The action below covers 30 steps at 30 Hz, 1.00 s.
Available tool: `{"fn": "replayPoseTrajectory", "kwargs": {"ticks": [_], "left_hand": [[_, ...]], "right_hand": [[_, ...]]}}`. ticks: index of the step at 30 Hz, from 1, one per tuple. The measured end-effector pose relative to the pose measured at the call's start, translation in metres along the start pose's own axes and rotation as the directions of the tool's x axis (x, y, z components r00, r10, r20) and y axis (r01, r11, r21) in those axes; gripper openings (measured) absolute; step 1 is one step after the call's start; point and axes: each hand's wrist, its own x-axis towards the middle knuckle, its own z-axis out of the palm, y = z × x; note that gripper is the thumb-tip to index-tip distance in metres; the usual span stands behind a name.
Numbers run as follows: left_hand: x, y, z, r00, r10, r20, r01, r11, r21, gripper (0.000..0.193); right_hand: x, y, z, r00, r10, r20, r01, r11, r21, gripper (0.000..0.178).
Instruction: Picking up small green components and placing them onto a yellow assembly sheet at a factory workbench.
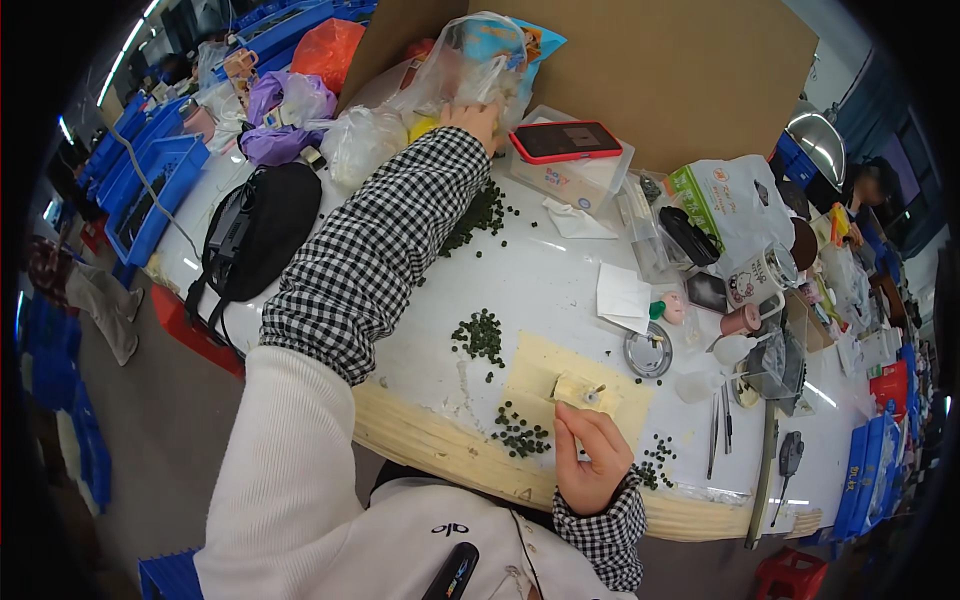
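Note:
My left hand (pixel 478 122) is stretched far forward to a clear plastic bag (pixel 470 65) at the back of the table. Its fingertips are hidden at the bag, so its grip does not show. Close to the front edge, my right hand (pixel 592 455) has thumb and forefinger pinched together; whatever they hold is too small to make out. Just beyond those fingertips, a small pale block with a metal post (pixel 582 390) rests on a yellow sheet (pixel 530 365). Small dark green pieces lie in several piles, one pile (pixel 480 337) left of the sheet and another (pixel 522 432) nearer me.
A red-cased phone (pixel 565 141) lies on a plastic box behind the piles. To the right are a white paper (pixel 623 297), a round metal lid (pixel 648 350), a mug (pixel 760 278) and tweezers (pixel 713 435). A black bag (pixel 265 235) sits left; a cardboard panel (pixel 660 70) stands behind.

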Motion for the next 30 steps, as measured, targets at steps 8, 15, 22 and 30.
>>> {"fn": "replayPoseTrajectory", "kwargs": {"ticks": [8,15,22,30], "left_hand": [[-0.005,-0.008,-0.037,0.987,-0.152,0.042,0.154,0.987,-0.045,0.038],[0.013,-0.064,-0.064,0.763,0.556,0.329,-0.102,0.608,-0.788,0.045],[0.080,-0.194,-0.041,0.992,-0.126,0.031,0.128,0.908,-0.398,0.040],[0.116,-0.156,0.007,0.836,-0.368,0.407,0.428,0.902,-0.064,0.051]], "right_hand": [[-0.001,0.000,0.000,1.000,-0.020,0.015,0.020,1.000,-0.007,0.024],[0.001,0.001,-0.002,0.999,-0.017,0.033,0.017,1.000,-0.013,0.024],[0.001,0.004,-0.009,0.977,-0.212,0.030,0.209,0.975,0.079,0.028],[0.006,0.016,-0.009,0.962,-0.273,0.005,0.268,0.949,0.166,0.025]]}}
